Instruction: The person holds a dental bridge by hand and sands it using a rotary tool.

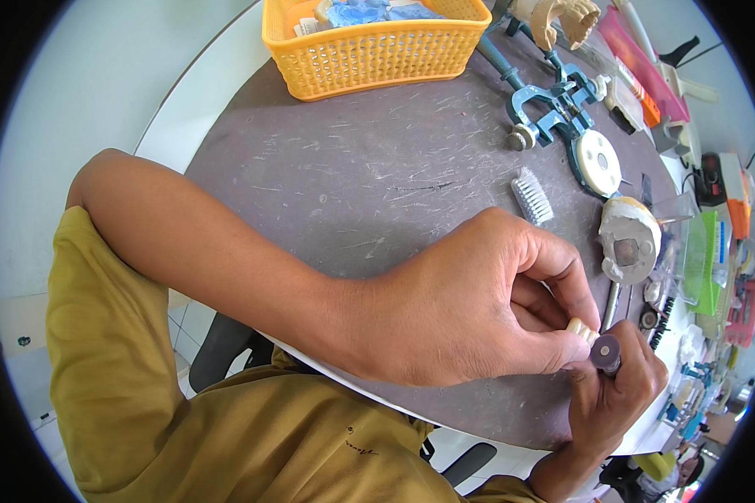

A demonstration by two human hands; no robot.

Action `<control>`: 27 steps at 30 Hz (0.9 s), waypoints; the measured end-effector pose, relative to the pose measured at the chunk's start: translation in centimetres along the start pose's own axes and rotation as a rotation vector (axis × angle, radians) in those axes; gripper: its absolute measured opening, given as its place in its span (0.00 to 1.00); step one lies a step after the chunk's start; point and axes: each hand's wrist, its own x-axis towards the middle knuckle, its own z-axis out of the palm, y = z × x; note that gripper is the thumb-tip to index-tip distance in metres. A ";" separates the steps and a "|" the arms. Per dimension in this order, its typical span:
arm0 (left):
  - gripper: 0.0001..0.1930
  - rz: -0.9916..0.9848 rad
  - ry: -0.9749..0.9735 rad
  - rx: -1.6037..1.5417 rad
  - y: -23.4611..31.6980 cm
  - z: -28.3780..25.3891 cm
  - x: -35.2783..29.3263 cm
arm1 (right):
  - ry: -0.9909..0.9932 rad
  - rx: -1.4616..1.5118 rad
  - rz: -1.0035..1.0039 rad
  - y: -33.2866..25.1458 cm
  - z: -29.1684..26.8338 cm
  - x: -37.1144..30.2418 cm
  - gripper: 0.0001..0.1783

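My left hand [453,302] reaches across the middle and pinches a small ivory, tooth-coloured dental piece [581,330] between thumb and fingertips. Close against it, my right hand [619,390] is closed on a dark purple round-ended tool [606,352] with a small pale dot at its centre. The tool's end sits right beside the dental piece; whether they touch I cannot tell. The rest of the tool is hidden by my right fingers. Just beyond both hands lies a white plaster dental model [630,241] with a square greyish patch.
On the brown, scratched tabletop [327,176] stand a yellow basket [377,54] with blue material inside and a blue-green metal articulator [554,105]. A white-bristled brush [532,197] lies beyond my left hand. Tools, a green tray [713,260] and pink containers crowd the right side.
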 end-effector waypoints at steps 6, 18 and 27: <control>0.08 0.004 0.000 -0.010 0.0 0.0 0.0 | 0.012 -0.012 0.009 0.1 0.1 0.0 0.35; 0.07 0.031 -0.005 0.015 -0.2 0.0 0.0 | -0.014 -0.002 0.004 0.1 -0.1 0.0 0.33; 0.06 0.039 0.002 0.020 -0.2 0.0 0.0 | 0.002 0.009 0.008 0.1 0.0 0.0 0.33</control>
